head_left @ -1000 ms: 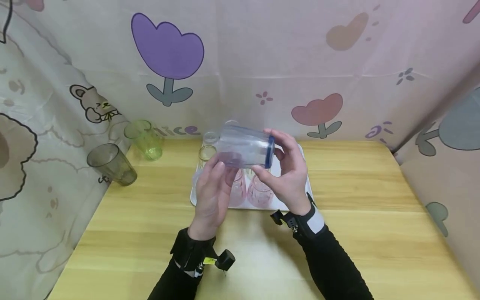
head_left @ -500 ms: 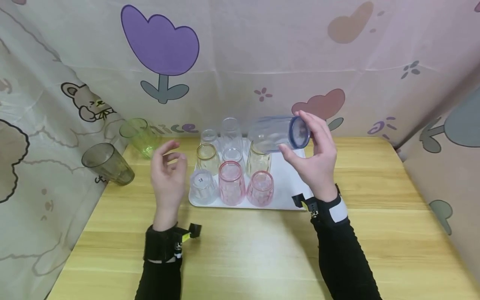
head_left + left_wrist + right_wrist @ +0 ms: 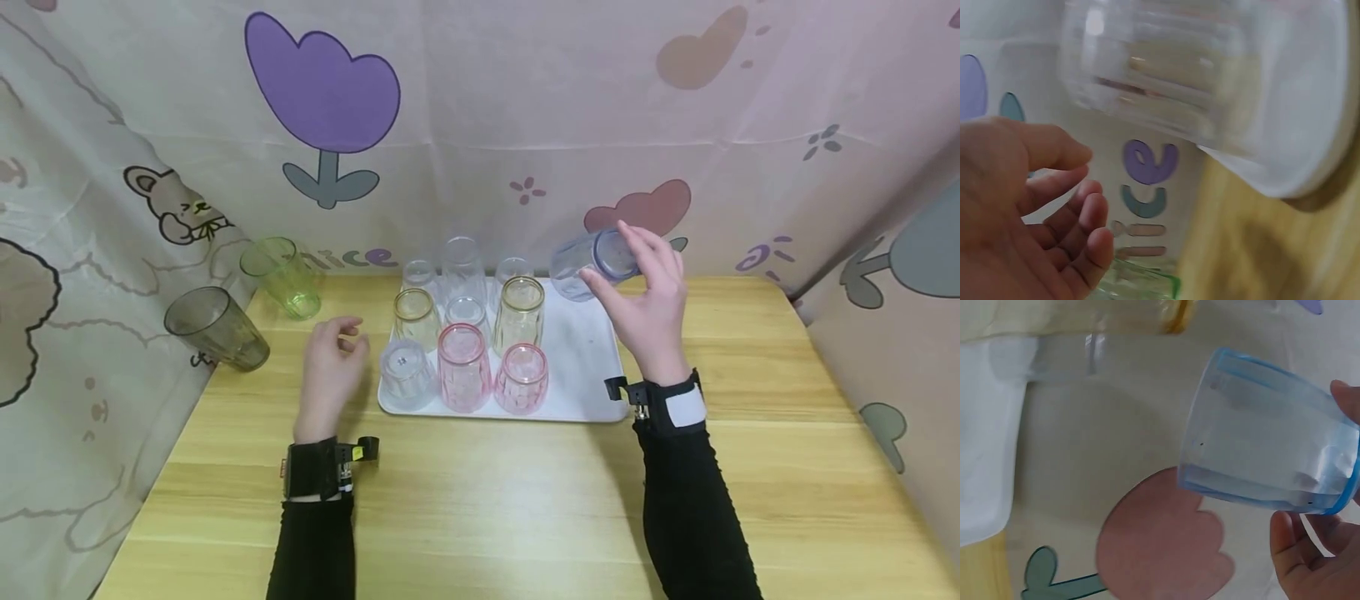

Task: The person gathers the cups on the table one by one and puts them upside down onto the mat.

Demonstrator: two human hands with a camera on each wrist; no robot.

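My right hand (image 3: 647,293) holds a clear blue-rimmed cup (image 3: 587,262) on its side above the far right corner of the white tray (image 3: 583,367). In the right wrist view the cup (image 3: 1266,456) is pinched between the fingertips (image 3: 1307,556). Several upturned glasses stand on the tray: two pink ones (image 3: 489,370), a clear one (image 3: 405,373) and gold-rimmed ones (image 3: 517,312). My left hand (image 3: 330,367) hovers over the table just left of the tray, fingers loosely curled and empty. The left wrist view shows its fingers (image 3: 1066,212) near a clear glass (image 3: 1154,69) on the tray.
A green tumbler (image 3: 281,277) and a grey tumbler (image 3: 216,327) lean against the patterned cloth wall at the table's left rear. Cloth walls close in the wooden table (image 3: 517,492) at back and on both sides.
My left hand let go of the blue-rimmed cup and dropped to the left of the tray. My right hand carried the cup right and toward the back.
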